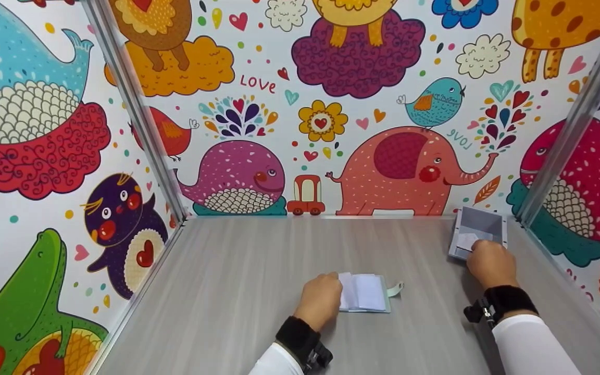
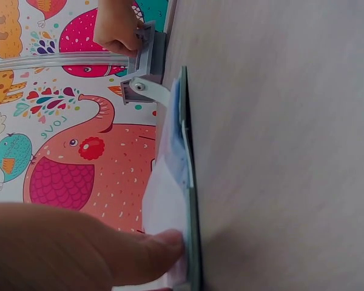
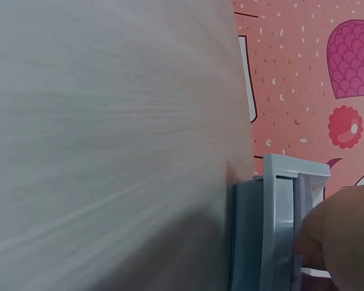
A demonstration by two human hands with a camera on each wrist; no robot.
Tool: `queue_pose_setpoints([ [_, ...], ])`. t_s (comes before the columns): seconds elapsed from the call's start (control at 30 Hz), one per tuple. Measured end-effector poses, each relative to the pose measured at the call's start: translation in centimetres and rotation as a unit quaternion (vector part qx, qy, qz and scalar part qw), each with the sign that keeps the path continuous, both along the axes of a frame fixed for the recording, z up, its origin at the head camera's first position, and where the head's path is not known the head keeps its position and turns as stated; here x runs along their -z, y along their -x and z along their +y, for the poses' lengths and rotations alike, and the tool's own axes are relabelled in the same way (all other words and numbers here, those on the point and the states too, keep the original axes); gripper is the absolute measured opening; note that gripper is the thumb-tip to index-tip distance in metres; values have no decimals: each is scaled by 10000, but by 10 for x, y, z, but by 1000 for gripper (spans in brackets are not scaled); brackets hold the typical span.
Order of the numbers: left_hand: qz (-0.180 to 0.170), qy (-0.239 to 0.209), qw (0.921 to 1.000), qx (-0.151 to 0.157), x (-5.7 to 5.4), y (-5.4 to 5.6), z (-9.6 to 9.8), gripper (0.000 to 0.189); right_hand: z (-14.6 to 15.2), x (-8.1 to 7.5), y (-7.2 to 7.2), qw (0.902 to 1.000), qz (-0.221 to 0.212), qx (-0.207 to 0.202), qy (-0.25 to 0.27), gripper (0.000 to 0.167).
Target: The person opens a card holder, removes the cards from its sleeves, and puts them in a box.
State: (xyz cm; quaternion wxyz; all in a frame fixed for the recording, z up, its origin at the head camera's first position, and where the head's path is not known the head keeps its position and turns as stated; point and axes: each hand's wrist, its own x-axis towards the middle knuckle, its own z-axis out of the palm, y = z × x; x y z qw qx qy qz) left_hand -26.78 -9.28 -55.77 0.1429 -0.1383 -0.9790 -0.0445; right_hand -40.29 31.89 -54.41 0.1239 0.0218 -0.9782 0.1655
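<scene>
A small card holder with a pale green cover lies spread on the table, its whitish sleeves showing and a snap strap sticking out to the right. My left hand grips its left edge; in the left wrist view the thumb presses on the sleeves. At the back right, my right hand reaches over the front wall of a grey open box. Its fingers are bent down inside, beside a white card or paper. The box wall and the hand hide the fingertips, so whether they pinch anything is unclear.
The grey wood-grain table meets a back wall printed with cartoon animals. Printed side panels stand at left and right, with metal corner posts between the panels. The box stands near the back right corner.
</scene>
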Motion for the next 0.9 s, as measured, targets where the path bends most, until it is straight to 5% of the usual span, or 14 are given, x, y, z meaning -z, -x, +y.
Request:
queue_pose_setpoints([
  [0.3, -171, -7, 9998, -65, 2, 1, 1, 7, 1, -4, -3, 9985, -554, 3, -20, 32],
  [0.67, -179, -77, 9998, -56, 3, 3, 2, 8, -51, -17, -22, 9883, 1283, 297, 769, 25],
  [0.9, -132, -10, 9999, -28, -1, 1, 1, 8, -95, -33, -33, 9854, 1010, -242, 1347, 24],
])
